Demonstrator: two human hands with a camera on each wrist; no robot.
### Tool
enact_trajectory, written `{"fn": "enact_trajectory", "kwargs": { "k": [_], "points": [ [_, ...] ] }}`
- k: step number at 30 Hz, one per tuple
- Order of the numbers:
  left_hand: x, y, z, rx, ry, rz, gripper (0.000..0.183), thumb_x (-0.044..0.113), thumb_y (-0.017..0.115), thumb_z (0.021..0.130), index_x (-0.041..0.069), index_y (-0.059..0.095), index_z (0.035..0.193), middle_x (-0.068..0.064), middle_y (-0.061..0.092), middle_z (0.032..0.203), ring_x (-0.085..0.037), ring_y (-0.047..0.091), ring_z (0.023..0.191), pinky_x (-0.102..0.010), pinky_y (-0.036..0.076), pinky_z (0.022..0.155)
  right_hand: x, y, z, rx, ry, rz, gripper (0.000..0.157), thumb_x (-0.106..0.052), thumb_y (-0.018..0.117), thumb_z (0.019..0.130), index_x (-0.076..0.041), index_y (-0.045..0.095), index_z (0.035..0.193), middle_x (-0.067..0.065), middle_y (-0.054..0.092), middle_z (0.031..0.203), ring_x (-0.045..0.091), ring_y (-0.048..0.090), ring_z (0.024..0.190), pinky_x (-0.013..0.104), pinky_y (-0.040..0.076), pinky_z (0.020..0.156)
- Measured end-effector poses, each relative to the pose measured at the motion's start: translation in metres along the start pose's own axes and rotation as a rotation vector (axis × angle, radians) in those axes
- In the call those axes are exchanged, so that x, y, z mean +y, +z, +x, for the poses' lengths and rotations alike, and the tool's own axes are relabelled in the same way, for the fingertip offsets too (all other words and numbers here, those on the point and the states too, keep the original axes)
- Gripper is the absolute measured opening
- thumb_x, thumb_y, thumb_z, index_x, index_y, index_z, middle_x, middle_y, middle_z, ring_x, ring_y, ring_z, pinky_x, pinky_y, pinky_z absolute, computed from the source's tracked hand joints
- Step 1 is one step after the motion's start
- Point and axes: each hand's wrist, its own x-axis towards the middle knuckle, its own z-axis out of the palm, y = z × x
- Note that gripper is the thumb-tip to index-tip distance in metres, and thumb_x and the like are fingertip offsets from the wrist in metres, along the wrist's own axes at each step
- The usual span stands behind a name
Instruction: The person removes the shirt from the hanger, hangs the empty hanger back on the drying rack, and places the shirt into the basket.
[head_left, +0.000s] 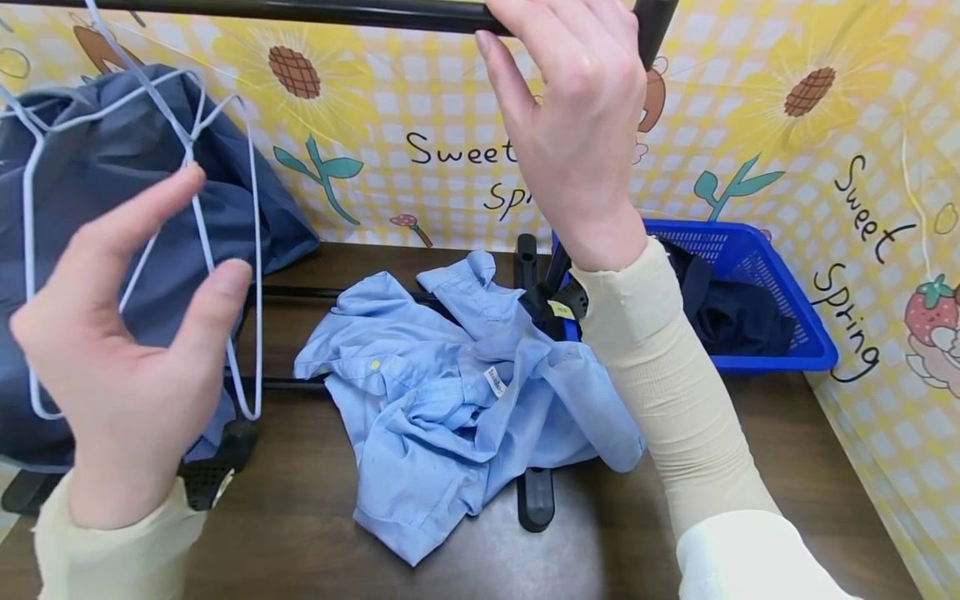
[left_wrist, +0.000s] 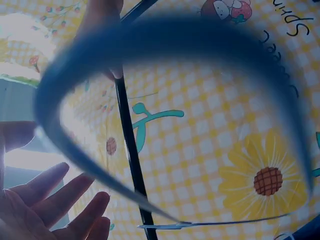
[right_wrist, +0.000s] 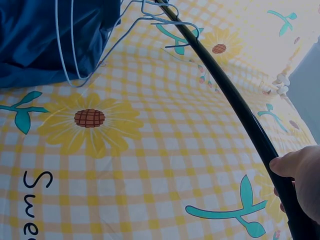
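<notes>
My right hand grips the black rail near its right end. In the right wrist view its thumb lies along the rail, with fingertips showing on the far side. At the left, my left hand is raised with thumb and index finger spread apart, nothing between them. It overlaps pale wire hangers that hang from the rail. One hanger looms blurred across the left wrist view, close to the spread fingers. Behind the hangers is a dark blue-grey cloth. A crumpled light blue shirt lies below, between my arms.
A blue plastic basket with dark clothes stands at the right, partly behind my right forearm. The rack's black foot and lower bars run under the shirt on the brown wooden table. A patterned yellow cloth wall closes the back and right.
</notes>
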Motion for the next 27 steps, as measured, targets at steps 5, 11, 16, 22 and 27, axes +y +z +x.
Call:
{"fn": "enact_trajectory", "kwargs": {
  "k": [5,11,16,22,27],
  "points": [
    [0.008,0.010,-0.012,-0.068,0.001,-0.034,0.052,0.032,0.083,0.086,-0.002,0.072,0.123,-0.017,0.069,0.124,-0.034,0.062,0.119,-0.040,0.042,0.107,0.000,0.001,-0.001,-0.002,0.004,0.005,0.028,-0.026,0.059,0.105,-0.008,0.078,0.116,0.002,0.074,0.117,0.015,0.059,0.120,0.030,0.033,0.108],
    [0.014,0.024,-0.026,-0.231,0.027,-0.037,0.062,0.046,0.071,0.094,-0.001,0.065,0.133,-0.012,0.065,0.134,-0.032,0.059,0.124,-0.038,0.041,0.107,0.003,-0.001,-0.006,-0.042,-0.048,0.035,0.032,-0.027,0.062,0.104,-0.004,0.073,0.123,0.007,0.070,0.124,0.021,0.055,0.126,0.034,0.028,0.114],
    [0.004,0.029,-0.042,-0.379,0.022,0.021,0.071,0.055,0.064,0.096,0.002,0.059,0.142,-0.007,0.058,0.144,-0.029,0.052,0.132,-0.039,0.036,0.111,-0.001,-0.010,-0.020,-0.038,-0.152,0.162,0.034,-0.020,0.072,0.096,0.002,0.071,0.122,0.018,0.066,0.129,0.031,0.051,0.132,0.041,0.024,0.118],
    [-0.015,0.031,-0.064,-0.519,-0.032,0.040,0.079,0.064,0.065,0.092,0.010,0.054,0.148,-0.004,0.047,0.154,-0.029,0.042,0.141,-0.051,0.030,0.114,-0.016,-0.030,-0.058,-0.198,-0.120,0.305,0.046,-0.015,0.080,0.088,0.006,0.066,0.127,0.025,0.059,0.136,0.034,0.046,0.138,0.045,0.031,0.115],
    [-0.031,0.034,-0.081,-0.677,-0.036,0.059,0.089,0.068,0.070,0.085,0.016,0.048,0.154,-0.004,0.035,0.162,-0.032,0.033,0.146,-0.061,0.024,0.113,-0.021,-0.049,-0.096,-0.442,-0.022,0.333,0.060,-0.023,0.079,0.090,0.003,0.058,0.140,0.022,0.049,0.149,0.032,0.038,0.144,0.047,0.028,0.116]
  ]
}}
